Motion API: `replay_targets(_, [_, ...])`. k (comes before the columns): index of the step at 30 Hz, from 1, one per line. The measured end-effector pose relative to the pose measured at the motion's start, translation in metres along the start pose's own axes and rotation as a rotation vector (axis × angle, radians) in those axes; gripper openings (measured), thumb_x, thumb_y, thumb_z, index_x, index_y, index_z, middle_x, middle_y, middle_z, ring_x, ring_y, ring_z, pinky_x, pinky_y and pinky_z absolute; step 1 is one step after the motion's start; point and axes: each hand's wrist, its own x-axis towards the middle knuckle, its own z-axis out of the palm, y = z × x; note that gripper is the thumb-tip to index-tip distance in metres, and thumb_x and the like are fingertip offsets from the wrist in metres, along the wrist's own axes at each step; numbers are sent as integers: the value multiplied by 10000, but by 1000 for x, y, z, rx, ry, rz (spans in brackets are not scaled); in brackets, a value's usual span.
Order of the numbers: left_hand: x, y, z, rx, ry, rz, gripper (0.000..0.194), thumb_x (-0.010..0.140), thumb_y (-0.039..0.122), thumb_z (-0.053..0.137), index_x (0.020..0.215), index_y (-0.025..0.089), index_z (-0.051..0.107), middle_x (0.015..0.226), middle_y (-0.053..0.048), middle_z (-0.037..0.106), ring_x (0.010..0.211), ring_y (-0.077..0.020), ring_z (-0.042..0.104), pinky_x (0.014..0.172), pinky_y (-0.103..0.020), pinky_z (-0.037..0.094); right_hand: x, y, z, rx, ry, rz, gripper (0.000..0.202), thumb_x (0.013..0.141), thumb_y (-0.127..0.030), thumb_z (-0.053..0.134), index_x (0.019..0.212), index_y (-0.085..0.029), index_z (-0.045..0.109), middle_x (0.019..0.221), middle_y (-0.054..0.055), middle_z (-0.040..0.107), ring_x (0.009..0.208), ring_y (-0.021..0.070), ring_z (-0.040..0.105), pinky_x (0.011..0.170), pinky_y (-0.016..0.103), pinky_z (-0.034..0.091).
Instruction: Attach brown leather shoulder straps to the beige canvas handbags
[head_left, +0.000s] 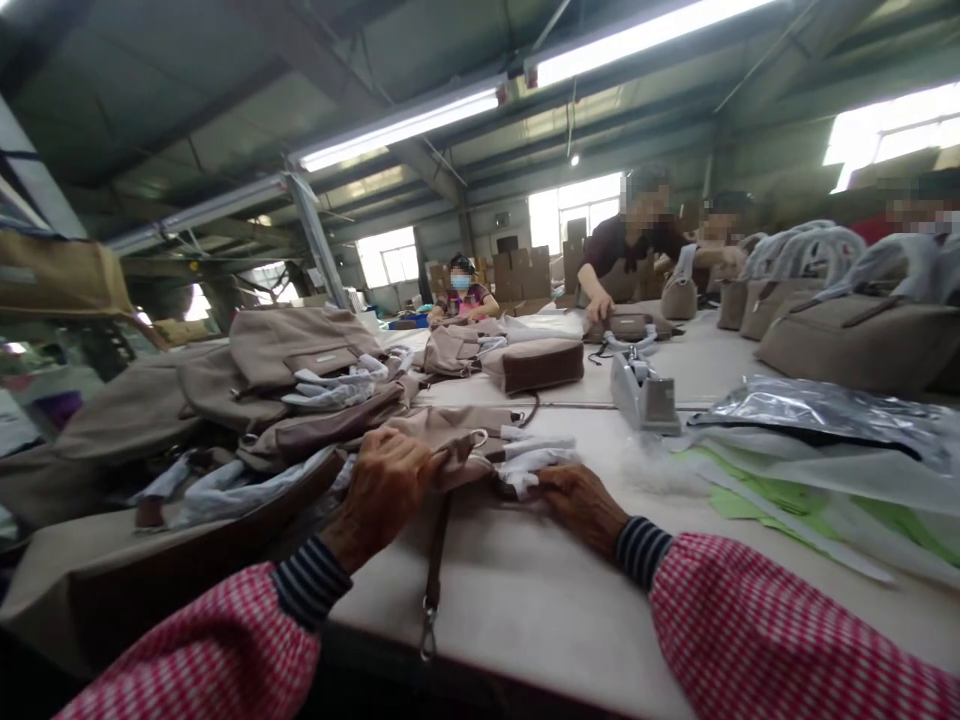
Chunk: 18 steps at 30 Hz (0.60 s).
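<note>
A taupe handbag [450, 422] with brown trim lies on the white table in front of me. My left hand [388, 485] is closed on its near edge, beside a metal ring. With bent fingers my right hand [581, 500] grips the bag's handle [536, 460], which is wrapped in white film. From the bag a brown strap [439, 550] hangs toward the table's front edge, ending in a metal snap hook [428, 635]. The bag's underside is hidden.
Similar handbags [285, 350] are heaped on the left. A grey tape dispenser [646, 390] stands ahead on the right, near silvery plastic packaging [817, 410] and green sheets [780, 490]. Finished-looking bags [862, 335] stand at far right. Co-workers [637, 240] work across the table [585, 620].
</note>
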Motion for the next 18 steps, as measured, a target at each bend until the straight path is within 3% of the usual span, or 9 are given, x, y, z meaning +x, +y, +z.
replay_targets(5, [-51,11,-1,-87,-78,-8,395,1066,225,461,690,200,578,664,0,584,650,-176,536,709,-347,394,-6,5,-16,-42,-25,-31,291,976,-322,526,825,-199,742,844,74,737,797,222,650,767,327,464])
replay_targets(9, [-65,42,-6,-138,-87,74,333,1036,165,493,709,205,542,660,6,550,624,-178,513,668,-358,379,-12,9,-32,132,-99,-32,279,971,-361,559,931,-206,787,958,80,764,904,249,681,856,349,501])
replay_targets(12, [-66,60,-2,-162,-165,155,225,1020,210,556,795,213,554,726,1,569,684,-203,537,679,-374,388,-20,14,-46,266,-126,10,273,952,-381,597,964,-202,803,1029,73,761,972,271,679,936,385,506])
replay_targets(15, [-62,54,8,-184,-246,152,174,1017,248,587,846,216,571,793,-9,599,736,-215,552,710,-379,406,-27,17,-57,295,-103,105,264,925,-400,628,908,-186,783,961,60,742,926,268,657,874,379,512])
replay_targets(18, [-62,31,19,-200,-307,62,171,1028,249,572,861,213,590,834,-20,615,780,-223,562,733,-376,427,-31,16,-61,270,-100,169,265,918,-407,623,800,-188,713,827,25,676,814,222,604,770,339,481])
